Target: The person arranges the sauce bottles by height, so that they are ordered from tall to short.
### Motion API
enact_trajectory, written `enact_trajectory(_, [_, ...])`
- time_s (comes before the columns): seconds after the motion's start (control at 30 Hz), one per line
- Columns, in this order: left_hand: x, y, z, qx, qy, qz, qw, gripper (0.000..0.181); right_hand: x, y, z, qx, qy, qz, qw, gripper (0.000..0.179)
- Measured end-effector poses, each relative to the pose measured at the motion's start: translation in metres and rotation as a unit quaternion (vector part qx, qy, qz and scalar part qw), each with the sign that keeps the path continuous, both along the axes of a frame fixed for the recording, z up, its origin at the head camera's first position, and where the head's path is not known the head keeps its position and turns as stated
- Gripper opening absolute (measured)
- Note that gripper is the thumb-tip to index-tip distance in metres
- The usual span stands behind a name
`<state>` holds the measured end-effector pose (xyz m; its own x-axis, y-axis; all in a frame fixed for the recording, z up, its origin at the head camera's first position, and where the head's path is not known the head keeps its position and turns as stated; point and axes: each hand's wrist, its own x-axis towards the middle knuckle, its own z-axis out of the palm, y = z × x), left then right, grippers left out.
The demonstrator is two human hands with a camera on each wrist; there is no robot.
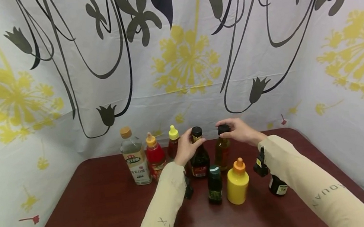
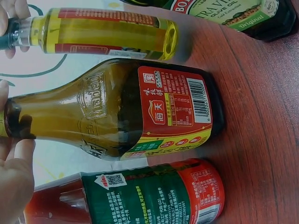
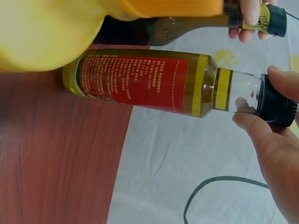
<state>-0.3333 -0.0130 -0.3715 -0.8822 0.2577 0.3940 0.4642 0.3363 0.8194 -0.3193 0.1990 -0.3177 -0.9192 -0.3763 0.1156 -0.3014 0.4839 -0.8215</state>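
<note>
My left hand point(image 1: 186, 148) grips the neck of a dark soy sauce bottle point(image 1: 200, 160) with a black cap. Its red and yellow label faces the left wrist view. Just to the right, my right hand point(image 1: 239, 131) pinches the black cap and clear neck of a slim bottle of yellow oil point(image 3: 140, 79) between thumb and fingers. Both bottles are upright, side by side and slightly apart. Whether the oil bottle's base touches the table cannot be told. In the right wrist view a yellow squeeze bottle point(image 3: 42, 32) covers part of the soy sauce bottle.
Left of my hands stand a clear vinegar bottle point(image 1: 135, 160), a red squeeze bottle point(image 1: 156, 157) and a yellow-capped sauce bottle point(image 1: 173, 144). In front are a small dark green-capped bottle point(image 1: 215, 186) and the yellow squeeze bottle. My right forearm partly covers another dark bottle point(image 1: 278, 186). A patterned curtain point(image 1: 188, 52) hangs behind the table.
</note>
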Motion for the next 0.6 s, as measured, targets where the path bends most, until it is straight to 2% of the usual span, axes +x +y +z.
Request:
enact_trajectory(0.13, [-0.001,-0.001,0.000,-0.001,0.011,-0.002,0.9999,0.037,-0.007,-0.003,-0.004,-0.004,-0.036,-0.005,0.9993,0.044])
enact_trajectory(0.27, [-0.002,-0.001,-0.002,-0.002,0.016,0.001,0.9999,0.036,-0.009,-0.005,-0.006,-0.012,-0.050,0.004,0.9987,0.044])
enact_trajectory(0.5, [-0.001,-0.001,-0.002,-0.003,0.025,0.004,0.9997,0.034,-0.010,-0.009,-0.008,-0.024,-0.053,0.022,0.9981,0.043])
enact_trajectory(0.6, [0.000,0.000,-0.001,-0.007,0.019,0.008,0.9998,0.035,-0.011,-0.009,-0.012,-0.025,-0.054,0.029,0.9978,0.043])
